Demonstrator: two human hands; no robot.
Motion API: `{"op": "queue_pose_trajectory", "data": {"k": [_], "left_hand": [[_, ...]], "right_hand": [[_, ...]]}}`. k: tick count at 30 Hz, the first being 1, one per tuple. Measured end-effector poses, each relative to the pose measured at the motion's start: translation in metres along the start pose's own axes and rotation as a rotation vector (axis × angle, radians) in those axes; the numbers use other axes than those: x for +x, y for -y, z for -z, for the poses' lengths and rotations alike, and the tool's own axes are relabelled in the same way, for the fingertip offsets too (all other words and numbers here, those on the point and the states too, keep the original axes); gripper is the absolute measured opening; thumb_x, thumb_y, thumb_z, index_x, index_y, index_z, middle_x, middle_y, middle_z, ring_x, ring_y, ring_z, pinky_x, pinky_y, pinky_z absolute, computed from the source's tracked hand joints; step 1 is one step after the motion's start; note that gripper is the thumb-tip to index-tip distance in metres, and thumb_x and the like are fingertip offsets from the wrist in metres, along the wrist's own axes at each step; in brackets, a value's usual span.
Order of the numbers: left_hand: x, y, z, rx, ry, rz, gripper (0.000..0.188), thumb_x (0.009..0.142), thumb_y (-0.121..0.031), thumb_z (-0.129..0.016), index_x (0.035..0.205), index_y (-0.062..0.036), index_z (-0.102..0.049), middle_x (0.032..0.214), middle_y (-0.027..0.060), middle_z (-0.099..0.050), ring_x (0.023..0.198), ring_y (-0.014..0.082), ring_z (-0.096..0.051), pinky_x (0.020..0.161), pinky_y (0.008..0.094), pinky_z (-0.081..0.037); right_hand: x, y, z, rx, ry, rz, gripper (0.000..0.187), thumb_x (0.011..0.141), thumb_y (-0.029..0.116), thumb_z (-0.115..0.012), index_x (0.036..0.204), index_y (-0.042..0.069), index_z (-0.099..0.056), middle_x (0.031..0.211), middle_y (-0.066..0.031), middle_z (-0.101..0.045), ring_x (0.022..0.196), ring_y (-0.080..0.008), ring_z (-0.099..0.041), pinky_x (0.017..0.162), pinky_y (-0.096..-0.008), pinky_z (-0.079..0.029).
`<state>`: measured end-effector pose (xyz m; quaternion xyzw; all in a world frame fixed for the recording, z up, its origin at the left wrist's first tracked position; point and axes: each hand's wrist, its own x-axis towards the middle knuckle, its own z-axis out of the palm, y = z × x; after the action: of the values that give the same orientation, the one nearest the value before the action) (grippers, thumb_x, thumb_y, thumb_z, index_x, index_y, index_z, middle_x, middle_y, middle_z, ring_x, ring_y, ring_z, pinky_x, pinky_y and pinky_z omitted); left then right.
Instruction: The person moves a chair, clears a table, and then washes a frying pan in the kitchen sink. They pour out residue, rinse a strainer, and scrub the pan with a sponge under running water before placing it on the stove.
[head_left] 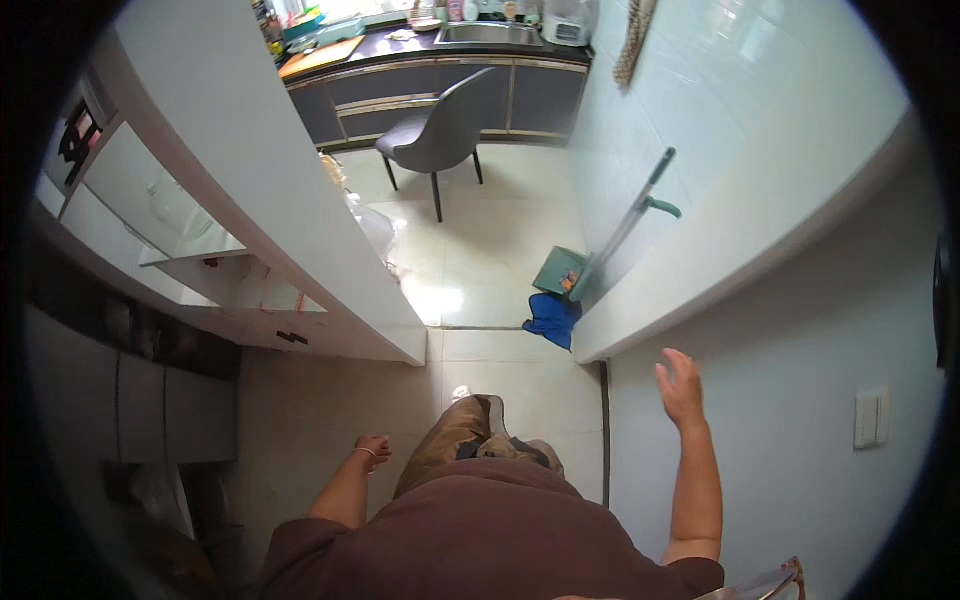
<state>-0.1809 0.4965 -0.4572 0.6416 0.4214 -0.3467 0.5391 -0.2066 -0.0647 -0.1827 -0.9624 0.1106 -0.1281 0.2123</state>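
My right hand (682, 388) is raised beside the pale wall on the right, its fingers stretched out and holding nothing. Lower on the left, my left hand (373, 452) hangs at my side with the fingers curled in, and nothing shows in it. A thin band circles that wrist. Ahead of my right hand, by the doorway's right edge, a blue cloth or bag (552, 318) is at floor level. Just beyond it is a green dustpan (558, 270), with a long grey handle (630, 225) leaning on the wall.
A grey chair (436, 130) stands in the kitchen beyond the doorway. Behind it runs a dark counter (400, 45) with a metal sink (490, 34). White shelving (300, 200) borders the opening on the left. A wall switch (872, 419) is to my right.
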Motion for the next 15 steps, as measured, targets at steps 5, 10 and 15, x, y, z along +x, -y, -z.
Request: {"op": "queue_pose_trajectory", "data": {"k": [5,10,15], "left_hand": [[-0.016,-0.015,-0.012,0.047,0.07,0.03,0.018,0.083,-0.018,-0.062,0.083,-0.0018,-0.055,0.072,0.0079,-0.056,0.059,0.0176,-0.055,0.051,0.0313,-0.045],[0.021,-0.068,-0.03,0.351,0.118,0.059,0.021,0.082,-0.023,-0.063,0.086,-0.0027,-0.061,0.076,0.0079,-0.058,0.06,0.0166,-0.053,0.054,0.0312,-0.045],[0.071,-0.162,-0.074,0.499,0.207,-0.358,0.047,0.078,-0.038,-0.063,0.107,-0.0011,-0.061,0.102,0.0117,-0.063,0.095,0.0224,-0.059,0.084,0.0329,-0.045]], "right_hand": [[0.087,0.031,-0.059,0.165,0.119,0.15,0.031,0.082,0.02,-0.058,0.104,-0.001,-0.057,0.104,-0.0187,-0.058,0.1,-0.0326,-0.053,0.086,-0.0376,-0.042],[0.164,0.056,-0.113,0.261,0.293,0.092,0.033,0.081,0.022,-0.059,0.104,-0.001,-0.057,0.102,-0.0184,-0.059,0.094,-0.0317,-0.057,0.083,-0.037,-0.045],[0.226,0.085,-0.143,0.483,0.378,-0.051,0.032,0.082,0.021,-0.061,0.105,-0.002,-0.057,0.095,-0.014,-0.063,0.086,-0.0215,-0.061,0.076,-0.0307,-0.048]]}}
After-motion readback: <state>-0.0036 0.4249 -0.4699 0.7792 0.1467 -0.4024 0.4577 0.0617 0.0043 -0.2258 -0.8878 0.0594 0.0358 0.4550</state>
